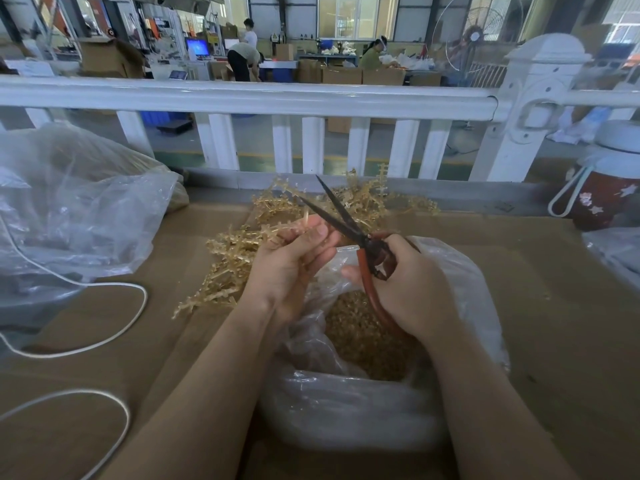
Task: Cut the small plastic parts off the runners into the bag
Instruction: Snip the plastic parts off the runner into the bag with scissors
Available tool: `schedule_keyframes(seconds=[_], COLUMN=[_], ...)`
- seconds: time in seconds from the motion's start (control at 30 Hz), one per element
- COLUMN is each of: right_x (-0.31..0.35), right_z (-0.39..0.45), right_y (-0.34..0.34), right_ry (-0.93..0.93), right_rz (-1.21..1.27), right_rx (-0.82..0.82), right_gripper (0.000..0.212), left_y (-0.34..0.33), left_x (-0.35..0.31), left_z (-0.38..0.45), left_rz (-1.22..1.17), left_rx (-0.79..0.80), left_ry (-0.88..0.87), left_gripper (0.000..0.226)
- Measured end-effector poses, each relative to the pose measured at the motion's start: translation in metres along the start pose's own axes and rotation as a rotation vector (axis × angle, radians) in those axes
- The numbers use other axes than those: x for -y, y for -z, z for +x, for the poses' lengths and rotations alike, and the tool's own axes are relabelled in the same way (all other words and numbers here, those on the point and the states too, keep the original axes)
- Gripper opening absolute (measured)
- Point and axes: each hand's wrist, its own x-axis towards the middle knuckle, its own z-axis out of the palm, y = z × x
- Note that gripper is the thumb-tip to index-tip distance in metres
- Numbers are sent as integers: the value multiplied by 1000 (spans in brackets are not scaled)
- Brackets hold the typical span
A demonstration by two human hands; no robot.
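Your left hand [294, 251] pinches a runner [304, 216] at frame centre above the bag [460, 271], your right hand [401, 282] grips the scissors [343, 216], blades parted, so next likely close them on a part over the bag, on a brown counter [571, 306] before a white railing [242, 98].

Soft, even daylight from the far windows [356, 15]; wide-angle bending at edges, slight blur throughout.
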Motion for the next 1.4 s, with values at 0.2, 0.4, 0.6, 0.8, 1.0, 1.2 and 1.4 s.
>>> schedule_keyframes(seconds=[0.2, 0.4, 0.6, 0.8, 1.0, 1.2, 1.4], right_x=[0, 2, 7, 8, 8, 6, 6], right_z=[0, 0, -1, -3, -3, -3, -5], right_y=[-1, -1, 0, -1, -3, -4, -4], right_ry=[46, 48, 38, 59, 61, 67, 59], right_rz=[-107, -158, -175, -169, -156, -142, -164], right_rx=[20, -18, -53, -89, -89, -98, -140], right_gripper=[65, 64, 69, 67, 66, 63, 56], left_y=[0, -1, -7, -8, -8, -8, -7], left_x=[0, 2, 5, 5, 6, 5, 5], left_z=[1, 1, -1, -2, -2, -1, -1], left_rz=[-39, -24, 37, 18, 9, 11, -8], left_rx=[-57, -25, -3, -14, -16, -1, 14], left_ry=[-6, -21, -24, -21, -26, -25, -34], left_gripper=[17, 13, 20, 18, 15, 10, 8])
